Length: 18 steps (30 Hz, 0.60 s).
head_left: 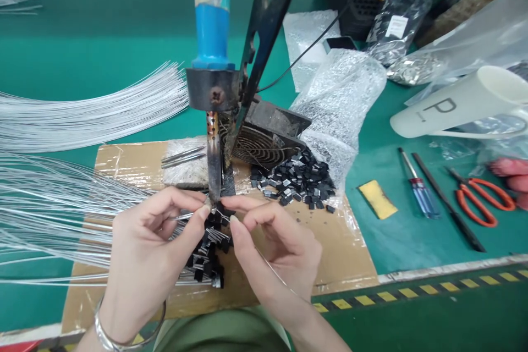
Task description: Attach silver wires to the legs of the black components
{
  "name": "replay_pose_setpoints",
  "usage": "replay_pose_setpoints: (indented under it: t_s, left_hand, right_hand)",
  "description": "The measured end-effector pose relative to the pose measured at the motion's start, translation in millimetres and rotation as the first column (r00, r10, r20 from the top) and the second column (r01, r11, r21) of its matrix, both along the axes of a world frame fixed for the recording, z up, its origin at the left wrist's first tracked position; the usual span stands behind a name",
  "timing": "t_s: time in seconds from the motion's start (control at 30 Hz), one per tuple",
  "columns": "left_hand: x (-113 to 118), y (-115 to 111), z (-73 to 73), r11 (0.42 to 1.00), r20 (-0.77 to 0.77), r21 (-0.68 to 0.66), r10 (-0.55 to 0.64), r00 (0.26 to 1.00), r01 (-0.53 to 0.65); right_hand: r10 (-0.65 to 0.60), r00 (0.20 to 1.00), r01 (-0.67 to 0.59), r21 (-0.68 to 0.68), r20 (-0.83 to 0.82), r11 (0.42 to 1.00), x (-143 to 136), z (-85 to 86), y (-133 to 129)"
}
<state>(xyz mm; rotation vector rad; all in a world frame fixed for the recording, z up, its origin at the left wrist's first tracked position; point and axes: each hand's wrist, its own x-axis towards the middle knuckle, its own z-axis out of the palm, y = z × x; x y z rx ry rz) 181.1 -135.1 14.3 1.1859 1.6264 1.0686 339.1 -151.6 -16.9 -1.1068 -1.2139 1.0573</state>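
My left hand (154,242) pinches a small part near the tip of an upright soldering iron (213,168), beneath its blue handle. On the other side of the tip, my right hand (278,242) holds a thin wire (272,270) that runs down across the palm. The fingertips of both hands nearly meet under the iron, and the joint between them is too small to make out. Below the fingers lie several black connectors (206,264) on wires. A bundle of grey wires (61,198) reaches in from the left, partly behind my left hand.
Loose black parts (303,179) lie by a fan (264,140) on the cardboard (334,253). Rightward are a yellow sponge (378,199), screwdriver (423,195), black rod (449,203), orange-handled pliers (482,198) and white mug (449,104). Another wire bundle (91,113) lies at upper left.
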Motion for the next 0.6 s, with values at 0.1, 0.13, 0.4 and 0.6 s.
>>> replay_pose_setpoints:
  t_s: [0.1,0.13,0.4,0.6]
  left_hand:
    - [-0.4,0.3,0.2,1.0,0.008,0.01,-0.01,1.0,0.01]
    - [-0.5,0.3,0.0,1.0,0.009,0.014,-0.013,1.0,0.013]
    - [-0.9,-3.4,-2.5,0.998,-0.005,0.059,0.009,1.0,-0.008]
    - [0.0,-0.5,-2.8,0.999,-0.028,0.05,0.015,0.999,-0.014]
  right_hand:
    - [0.0,1.0,0.0,0.001,0.009,1.0,0.3,-0.3,-0.5]
    - [-0.004,1.0,0.004,0.003,0.01,1.0,0.4,-0.3,-0.7]
    - [-0.009,1.0,0.008,0.033,0.028,0.999,-0.2,-0.3,0.1]
    - [-0.028,0.998,0.024,0.072,0.062,0.997,-1.7,1.3,0.6]
